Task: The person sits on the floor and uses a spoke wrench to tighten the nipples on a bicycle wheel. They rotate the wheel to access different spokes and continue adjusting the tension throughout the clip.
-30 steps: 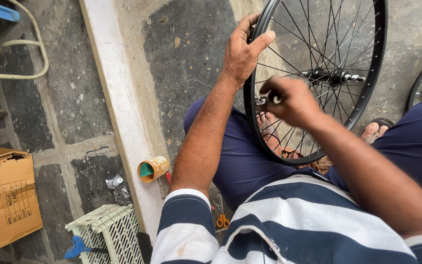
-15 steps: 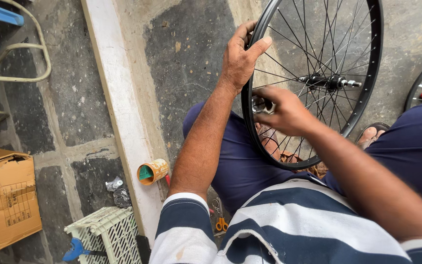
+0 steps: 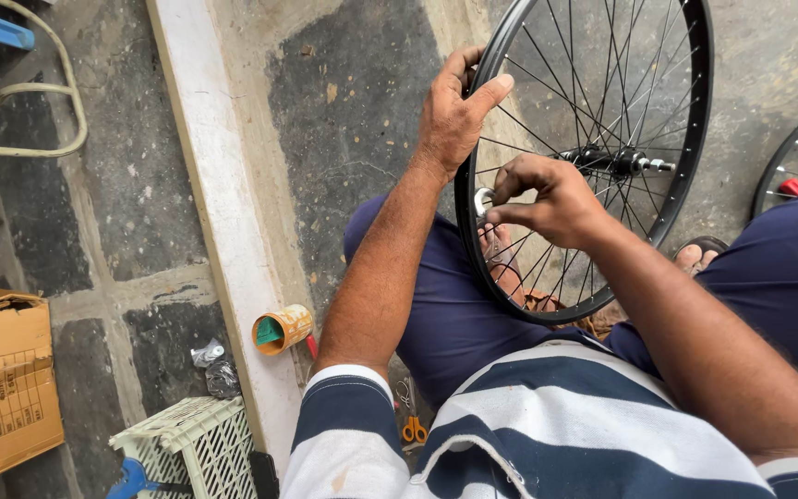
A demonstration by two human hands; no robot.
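The right hand has its fingers pressed together in a pinch on a small round silver tool, which sits against the black rim where a spoke meets it; it looks like a spoke wrench, but it is mostly hidden. The left hand wraps its fingers around the rim of the bicycle wheel, thumb on the inside, and holds it steady. The wheel stands upright between the person's knees, over the blue trousers. It is probably light and stiff at the rim, so the rim is the good place to hold. The thin spokes could bend, and the metal hub in the middle is small and slippery. Farther out, a small orange can lies on its side by the white curb, open end showing something green inside. A pale plastic crate sits below it, and what is inside cannot be seen. A brown cardboard box stands at the left, shut.
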